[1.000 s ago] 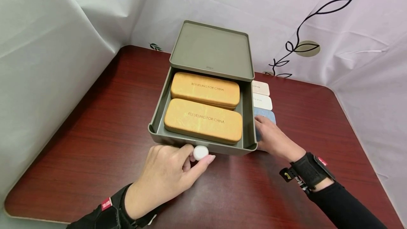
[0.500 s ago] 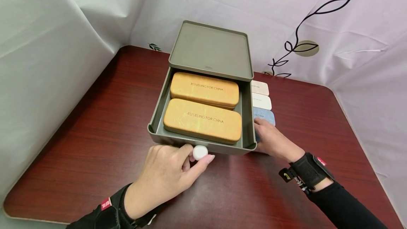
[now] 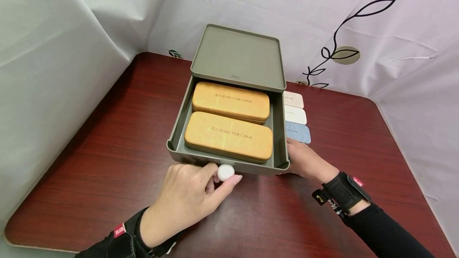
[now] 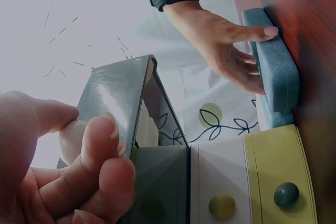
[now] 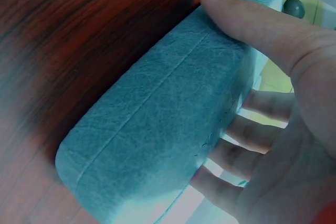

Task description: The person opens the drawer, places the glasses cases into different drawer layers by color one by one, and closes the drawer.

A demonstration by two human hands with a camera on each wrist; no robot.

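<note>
A grey-green drawer (image 3: 172,142) stands pulled out of a small chest, with two yellow glasses cases (image 3: 229,134) inside. My left hand (image 3: 186,190) pinches the drawer's white knob (image 3: 226,172) between thumb and fingers. Right of the chest, my right hand (image 3: 308,160) holds a blue glasses case (image 5: 142,98), its thumb on one side and its fingers against another. Most of that case is hidden by the drawer in the head view; both wrist views show it low at the tabletop. Another blue case (image 3: 297,131) lies just behind the right hand.
The chest's grey-green top (image 3: 238,57) is behind the drawer. Below are a white drawer with a yellow knob (image 4: 222,207) and a yellow drawer with a green knob (image 4: 286,195). A white case (image 3: 295,114) and a pinkish case (image 3: 294,99) lie beside the chest. White cloth (image 3: 358,31) surrounds the table.
My right hand has shifted slightly left and toward me, and more of the blue case behind it shows. The left hand and the drawer have stayed in place.
</note>
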